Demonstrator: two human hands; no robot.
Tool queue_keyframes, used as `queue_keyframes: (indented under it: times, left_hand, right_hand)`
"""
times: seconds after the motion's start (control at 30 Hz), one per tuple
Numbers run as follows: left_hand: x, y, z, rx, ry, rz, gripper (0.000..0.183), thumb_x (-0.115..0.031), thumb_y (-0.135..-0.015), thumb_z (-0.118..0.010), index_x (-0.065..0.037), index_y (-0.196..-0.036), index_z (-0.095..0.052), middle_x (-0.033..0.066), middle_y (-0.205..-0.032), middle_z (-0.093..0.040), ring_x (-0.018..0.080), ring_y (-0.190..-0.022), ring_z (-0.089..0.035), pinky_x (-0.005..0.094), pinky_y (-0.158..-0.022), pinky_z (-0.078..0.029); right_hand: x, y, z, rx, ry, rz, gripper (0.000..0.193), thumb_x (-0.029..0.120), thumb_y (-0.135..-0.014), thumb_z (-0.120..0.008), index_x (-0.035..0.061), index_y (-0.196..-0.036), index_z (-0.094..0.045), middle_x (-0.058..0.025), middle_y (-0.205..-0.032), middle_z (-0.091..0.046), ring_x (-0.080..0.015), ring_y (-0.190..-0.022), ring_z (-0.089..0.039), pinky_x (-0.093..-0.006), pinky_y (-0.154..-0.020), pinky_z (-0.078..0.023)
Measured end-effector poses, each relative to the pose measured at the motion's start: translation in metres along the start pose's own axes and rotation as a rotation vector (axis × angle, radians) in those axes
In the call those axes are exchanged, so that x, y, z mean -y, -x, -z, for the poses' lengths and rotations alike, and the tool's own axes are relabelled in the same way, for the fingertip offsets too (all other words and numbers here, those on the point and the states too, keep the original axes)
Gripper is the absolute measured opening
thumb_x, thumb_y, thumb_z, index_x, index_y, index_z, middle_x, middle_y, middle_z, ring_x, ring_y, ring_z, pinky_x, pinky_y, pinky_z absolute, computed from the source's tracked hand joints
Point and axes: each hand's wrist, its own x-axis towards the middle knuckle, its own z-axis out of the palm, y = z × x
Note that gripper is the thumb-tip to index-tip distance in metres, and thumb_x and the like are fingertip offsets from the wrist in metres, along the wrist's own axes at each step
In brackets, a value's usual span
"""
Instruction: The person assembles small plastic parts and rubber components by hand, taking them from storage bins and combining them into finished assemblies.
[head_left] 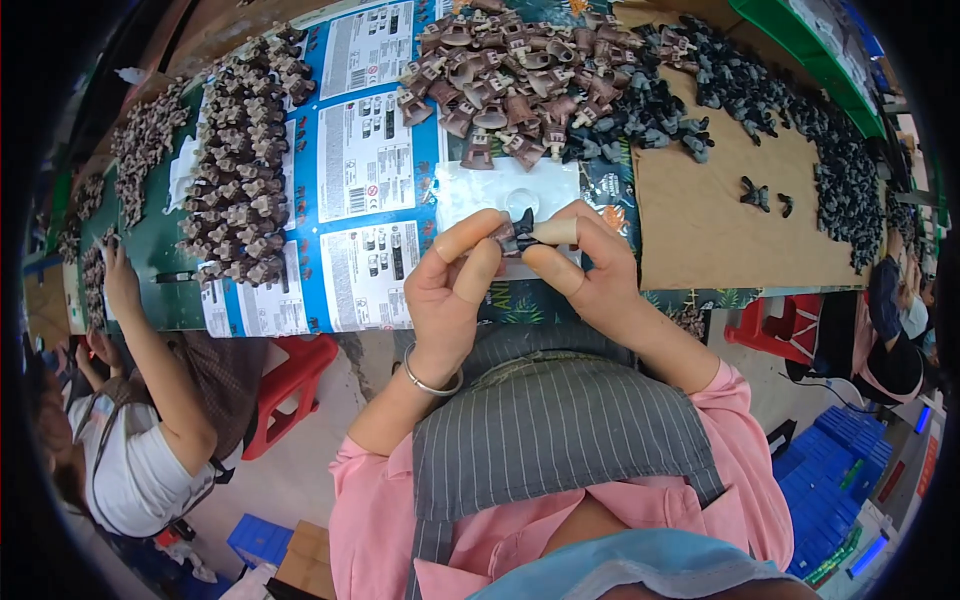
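My left hand (448, 285) pinches a small brownish toy figure part (504, 236) between thumb and fingertips. Against it, my right hand (598, 268) grips a dark grey and black toy legs piece (523, 228); the two parts touch, but how far they are joined is hidden by my fingers. Pale finger covers wrap several fingertips. Beneath my hands lies a white sheet (463, 190) with a round clear dish (522, 203) on it. Just beyond is a heap of brown figure parts (525, 75).
Dark legs pieces (848, 200) are heaped on brown cardboard (700, 215) at right. Assembled-looking figures (235, 180) stand in rows at left on printed blue-and-white sheets (365, 160). A co-worker's arm (160, 350) reaches onto the table at far left. Red stools (290, 390) stand below the edge.
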Motion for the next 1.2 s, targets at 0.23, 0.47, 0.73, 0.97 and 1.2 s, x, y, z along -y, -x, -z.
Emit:
queue_keyframes:
  times: [0.23, 0.47, 0.73, 0.97, 1.2]
  left_hand:
    - [0.009, 0.007, 0.012, 0.025, 0.392, 0.14, 0.033, -0.005, -0.096, -0.059, -0.004, -0.129, -0.059, 0.0091, -0.118, -0.066, 0.0083, -0.085, -0.061, 0.0217, -0.077, -0.05]
    - [0.0, 0.007, 0.01, -0.023, -0.058, -0.055, 0.039, 0.005, -0.088, -0.065, -0.002, -0.126, -0.059, 0.0106, -0.12, -0.065, 0.0116, -0.096, -0.063, 0.025, -0.081, -0.053]
    - [-0.013, -0.004, 0.008, 0.387, -0.921, -0.332, 0.045, -0.001, -0.074, -0.077, -0.004, -0.117, -0.065, 0.0117, -0.098, -0.069, 0.0253, -0.083, -0.066, 0.032, -0.069, -0.053]
    - [0.001, -0.007, 0.013, 0.315, -0.945, -0.374, 0.045, -0.007, -0.074, -0.079, -0.003, -0.118, -0.067, 0.0113, -0.093, -0.068, 0.0251, -0.08, -0.064, 0.0339, -0.07, -0.051]
    - [0.009, -0.004, 0.017, 0.318, -0.966, -0.389, 0.048, -0.009, -0.074, -0.079, -0.004, -0.12, -0.067, 0.0109, -0.091, -0.067, 0.0264, -0.08, -0.064, 0.0348, -0.071, -0.051]
  right_hand:
    - [0.001, 0.006, -0.01, -0.059, 0.133, 0.159, 0.02, 0.013, -0.078, -0.077, 0.0078, -0.095, -0.066, -0.0057, -0.082, -0.061, -0.0239, -0.07, -0.06, -0.033, -0.059, -0.043]
    - [-0.003, 0.008, -0.004, 0.005, 0.409, 0.28, 0.023, 0.018, -0.075, -0.078, 0.0087, -0.089, -0.063, -0.0035, -0.085, -0.06, -0.021, -0.071, -0.059, -0.0336, -0.059, -0.041]
    - [0.008, 0.019, 0.022, 0.087, 0.37, 0.278, 0.021, 0.021, -0.077, -0.076, 0.0118, -0.089, -0.062, -0.0019, -0.089, -0.058, -0.0188, -0.077, -0.059, -0.0313, -0.066, -0.041]
    - [-0.004, 0.003, 0.003, 0.099, 0.306, 0.33, 0.028, 0.017, -0.073, -0.074, 0.0094, -0.099, -0.067, -0.0029, -0.093, -0.061, -0.0172, -0.078, -0.061, -0.0308, -0.063, -0.041]
    - [-0.008, -0.004, 0.002, 0.109, 0.307, 0.351, 0.029, 0.015, -0.072, -0.071, 0.0106, -0.1, -0.065, -0.0018, -0.093, -0.064, -0.0167, -0.075, -0.061, -0.0299, -0.06, -0.039]
